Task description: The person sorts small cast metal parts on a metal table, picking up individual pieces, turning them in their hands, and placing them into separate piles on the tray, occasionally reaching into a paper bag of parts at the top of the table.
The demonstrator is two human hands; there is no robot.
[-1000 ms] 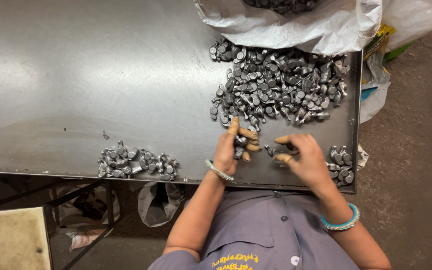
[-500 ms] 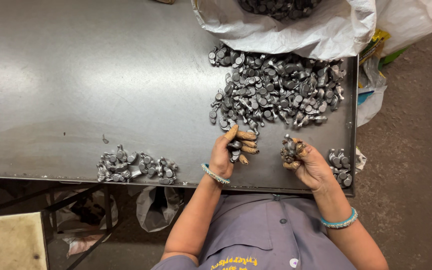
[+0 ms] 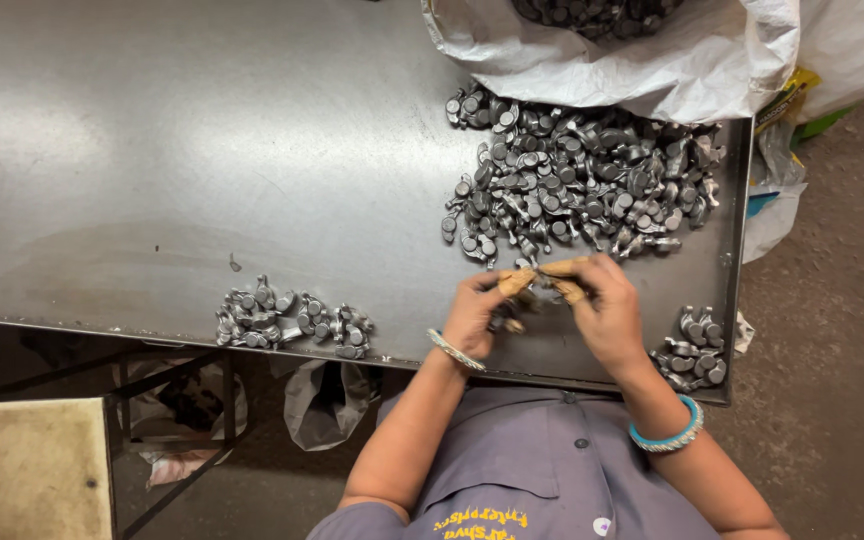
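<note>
1. Head view, lower centre: left hand (image 3: 474,315) & right hand (image 3: 604,312) meet just below the big pile of metal parts (image 3: 577,180).
2. Left fingers curled round small dark metal pieces (image 3: 505,318); count & shape hard to tell.
3. Right fingers bent, tips taped, pinching at the same spot; can't tell what they grip.
4. Small pile (image 3: 292,320) lower left on the steel table (image 3: 172,150); another (image 3: 694,350) lower right.
5. White sack (image 3: 632,60) cut off at top edge.
</note>
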